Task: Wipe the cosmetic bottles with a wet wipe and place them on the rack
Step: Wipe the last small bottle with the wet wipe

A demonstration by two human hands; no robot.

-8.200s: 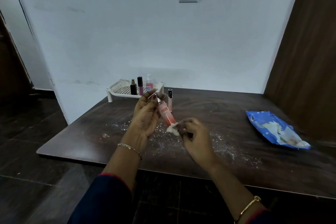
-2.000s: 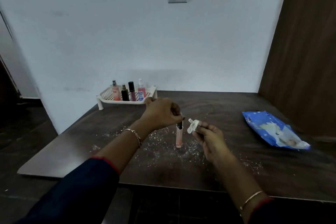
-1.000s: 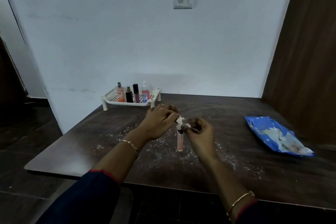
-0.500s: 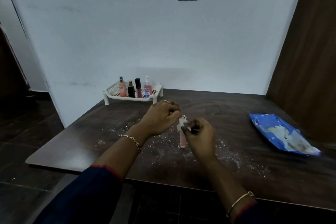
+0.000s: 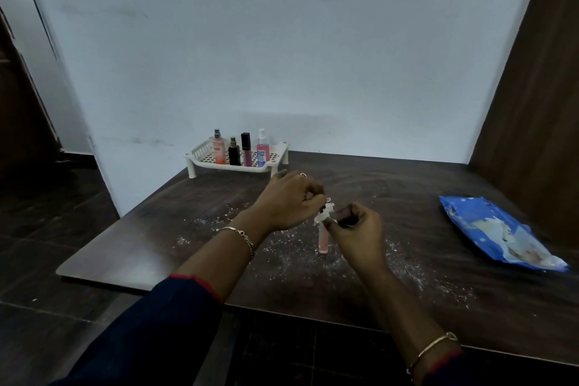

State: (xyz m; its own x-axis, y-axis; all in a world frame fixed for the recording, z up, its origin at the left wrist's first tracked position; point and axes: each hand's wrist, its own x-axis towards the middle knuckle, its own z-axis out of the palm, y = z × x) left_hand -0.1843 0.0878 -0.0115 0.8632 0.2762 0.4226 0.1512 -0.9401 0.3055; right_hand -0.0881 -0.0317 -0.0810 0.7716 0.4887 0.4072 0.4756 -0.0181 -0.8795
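Pink tube (image 5: 323,243) stands upright on tabletop (image 5: 150,247), between two grips; left grip (image 5: 291,200) pinches tube top, steadying; right grip (image 5: 354,229) pinches wet wipe (image 5: 326,215) against cap; better hold firm, draw wipe down whole length; white rack (image 5: 203,163) waits far-left, four bottles (image 5: 234,153) inside.

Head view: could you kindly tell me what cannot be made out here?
All in the head view:
- Top of the pink tube: hidden by the left hand gripping it and the wet wipe the right hand pinches.
- Labels of the four bottles on the rack: too small to read.
- Print on the wipes pack: blurred.
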